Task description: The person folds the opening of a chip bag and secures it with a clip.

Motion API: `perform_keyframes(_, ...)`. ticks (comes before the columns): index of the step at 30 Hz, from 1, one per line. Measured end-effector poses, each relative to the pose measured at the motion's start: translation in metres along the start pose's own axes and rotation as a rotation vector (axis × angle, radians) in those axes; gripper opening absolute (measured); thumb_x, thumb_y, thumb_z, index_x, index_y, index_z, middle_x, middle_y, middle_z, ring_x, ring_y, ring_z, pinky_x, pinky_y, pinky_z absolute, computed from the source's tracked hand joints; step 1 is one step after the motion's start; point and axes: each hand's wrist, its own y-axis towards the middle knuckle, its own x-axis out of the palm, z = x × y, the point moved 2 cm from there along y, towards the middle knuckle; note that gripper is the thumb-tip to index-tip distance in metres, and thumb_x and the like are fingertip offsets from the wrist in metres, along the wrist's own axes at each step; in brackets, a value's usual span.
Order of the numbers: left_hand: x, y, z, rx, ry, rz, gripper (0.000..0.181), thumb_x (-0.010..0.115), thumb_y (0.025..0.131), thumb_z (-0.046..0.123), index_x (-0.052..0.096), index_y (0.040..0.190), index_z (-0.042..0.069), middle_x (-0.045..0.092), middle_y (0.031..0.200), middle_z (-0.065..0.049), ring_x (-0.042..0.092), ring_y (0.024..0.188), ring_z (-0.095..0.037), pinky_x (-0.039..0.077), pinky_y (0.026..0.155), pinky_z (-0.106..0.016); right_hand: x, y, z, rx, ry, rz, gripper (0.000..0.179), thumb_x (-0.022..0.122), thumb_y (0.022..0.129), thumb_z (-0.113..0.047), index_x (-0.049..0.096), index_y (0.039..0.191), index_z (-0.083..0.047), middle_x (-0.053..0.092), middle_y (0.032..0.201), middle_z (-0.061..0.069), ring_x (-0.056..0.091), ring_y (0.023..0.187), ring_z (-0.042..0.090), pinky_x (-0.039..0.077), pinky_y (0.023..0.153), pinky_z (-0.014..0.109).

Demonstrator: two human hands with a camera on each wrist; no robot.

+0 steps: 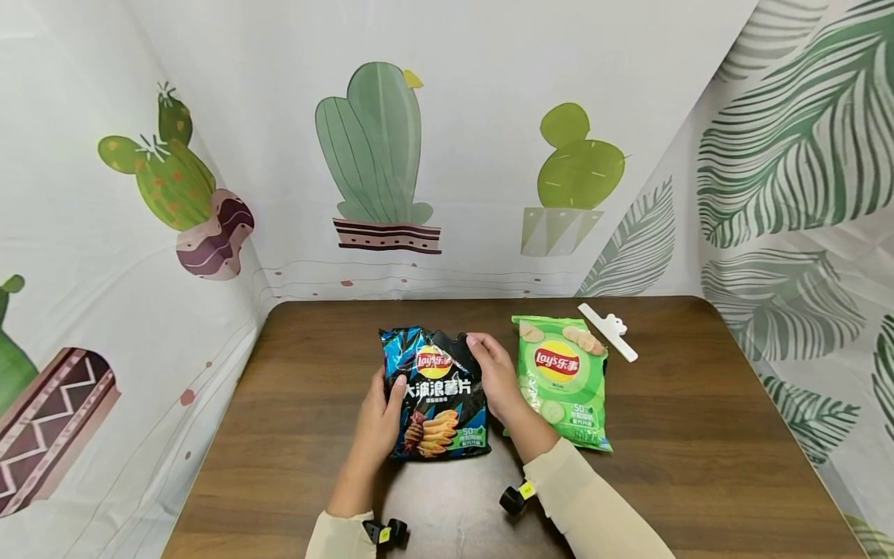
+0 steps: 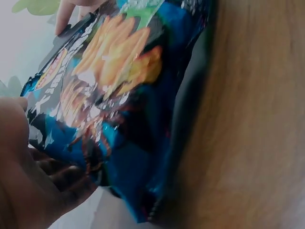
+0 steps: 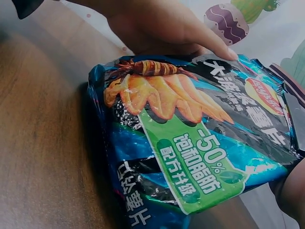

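White cloth (image 1: 482, 116), printed with cacti and big leaves, hangs at nine, twelve and three o'clock, and before it we have a dark brown wooden surface (image 1: 279, 466). Near the middle of that surface we're looking at the black and blue Lay's chip bag (image 1: 447, 409), its printed front facing us. Over at its eight o'clock edge, the person's left grip (image 1: 377, 423) is grasping the bag, thumb across the front, fingers tucked behind! Up at the bag's one o'clock we spot what looks like a black clip (image 1: 452, 347) along the top edge, and the right grip (image 1: 499, 380) is pinching it by its three o'clock end. From the right wrist we get the bag tilted, its lower end close to the surface; whether they touch, we cannot tell. Round to three o'clock, we find a green Lay's bag (image 1: 567, 392) lying just beside the right grip. At that bag's one o'clock, near its top corner, a white clip (image 1: 609, 332) lies slanted. And down at six o'clock we catch two cream sleeves (image 1: 594, 497), with a small black device (image 1: 396, 532) at each wrist.
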Motion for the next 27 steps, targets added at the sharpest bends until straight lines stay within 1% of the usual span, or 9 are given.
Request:
perform_keyframes(2, 0.002, -0.002, -0.002, -0.007, -0.033, -0.009, 0.063, 0.044, 0.106, 0.052, 0.036, 0.155, 0.013, 0.057, 0.143, -0.021, 0.056, 0.13, -0.037, 0.042, 0.111, -0.058, -0.001, 0.001, 0.001, -0.003, -0.005, 0.004, 0.036, 0.052, 0.106, -0.027, 0.06, 0.126, 0.003, 0.057, 0.138, 0.017, 0.048, 0.133, 0.028, 0.033, 0.116, 0.048)
perform_keyframes(4, 0.005, -0.003, -0.004, -0.009, -0.054, -0.014, 0.061, 0.044, 0.106, 0.051, 0.037, 0.154, 0.014, 0.059, 0.141, -0.021, 0.058, 0.128, -0.036, 0.042, 0.11, -0.057, -0.001, 0.001, 0.002, -0.003, -0.01, 0.013, 0.038, 0.052, 0.107, -0.028, 0.059, 0.127, 0.004, 0.054, 0.143, 0.018, 0.043, 0.139, 0.03, 0.028, 0.119, 0.051)
perform_keyframes(6, 0.007, -0.004, -0.007, -0.015, -0.071, -0.019, 0.06, 0.044, 0.106, 0.051, 0.038, 0.153, 0.015, 0.059, 0.14, -0.02, 0.058, 0.127, -0.036, 0.042, 0.11, -0.057, -0.001, 0.002, 0.003, -0.006, 0.0, 0.019, 0.039, 0.051, 0.107, -0.027, 0.058, 0.128, 0.005, 0.053, 0.143, 0.019, 0.042, 0.14, 0.031, 0.028, 0.12, 0.051)
perform_keyframes(9, 0.009, -0.005, -0.01, -0.03, -0.085, -0.02, 0.06, 0.043, 0.106, 0.052, 0.039, 0.153, 0.017, 0.059, 0.14, -0.021, 0.058, 0.127, -0.037, 0.042, 0.109, -0.058, -0.001, 0.002, 0.003, -0.009, 0.01, 0.037, 0.039, 0.05, 0.107, -0.026, 0.058, 0.128, 0.005, 0.055, 0.14, 0.02, 0.046, 0.135, 0.029, 0.032, 0.116, 0.046)
perform_keyframes(12, 0.011, -0.007, -0.013, -0.035, -0.095, -0.019, 0.058, 0.043, 0.106, 0.052, 0.04, 0.153, 0.018, 0.06, 0.14, -0.021, 0.058, 0.127, -0.037, 0.042, 0.109, -0.059, -0.001, 0.003, 0.004, -0.006, 0.022, 0.059, 0.038, 0.049, 0.108, -0.026, 0.058, 0.127, 0.006, 0.055, 0.139, 0.02, 0.047, 0.133, 0.028, 0.033, 0.115, 0.043)
perform_keyframes(14, 0.013, -0.007, -0.015, -0.031, -0.099, -0.015, 0.056, 0.042, 0.106, 0.051, 0.042, 0.152, 0.018, 0.061, 0.138, -0.021, 0.058, 0.126, -0.036, 0.042, 0.108, -0.058, -0.001, 0.003, 0.005, 0.0, 0.028, 0.067, 0.038, 0.049, 0.108, -0.026, 0.058, 0.128, 0.005, 0.054, 0.141, 0.02, 0.046, 0.135, 0.028, 0.032, 0.117, 0.045)
perform_keyframes(18, 0.016, -0.008, -0.018, -0.019, -0.118, -0.005, 0.053, 0.04, 0.108, 0.048, 0.044, 0.15, 0.015, 0.062, 0.136, -0.02, 0.059, 0.123, -0.034, 0.043, 0.107, -0.057, -0.003, 0.003, 0.007, 0.009, 0.038, 0.072, 0.039, 0.049, 0.107, -0.026, 0.056, 0.129, 0.006, 0.05, 0.147, 0.02, 0.038, 0.144, 0.031, 0.024, 0.122, 0.051)
perform_keyframes(20, 0.017, -0.008, -0.019, -0.025, -0.128, 0.002, 0.052, 0.039, 0.108, 0.048, 0.045, 0.149, 0.016, 0.062, 0.136, -0.019, 0.058, 0.123, -0.033, 0.043, 0.107, -0.056, -0.004, 0.003, 0.008, 0.013, 0.038, 0.077, 0.039, 0.05, 0.107, -0.026, 0.056, 0.129, 0.006, 0.049, 0.148, 0.02, 0.035, 0.146, 0.032, 0.021, 0.124, 0.053)
perform_keyframes(27, 0.021, -0.009, -0.02, -0.041, -0.168, 0.05, 0.051, 0.036, 0.109, 0.047, 0.05, 0.144, 0.013, 0.062, 0.135, -0.019, 0.057, 0.123, -0.034, 0.042, 0.107, -0.057, -0.006, 0.005, 0.01, 0.02, 0.034, 0.081, 0.041, 0.05, 0.107, -0.029, 0.057, 0.13, 0.004, 0.048, 0.149, 0.019, 0.034, 0.148, 0.033, 0.02, 0.124, 0.054)
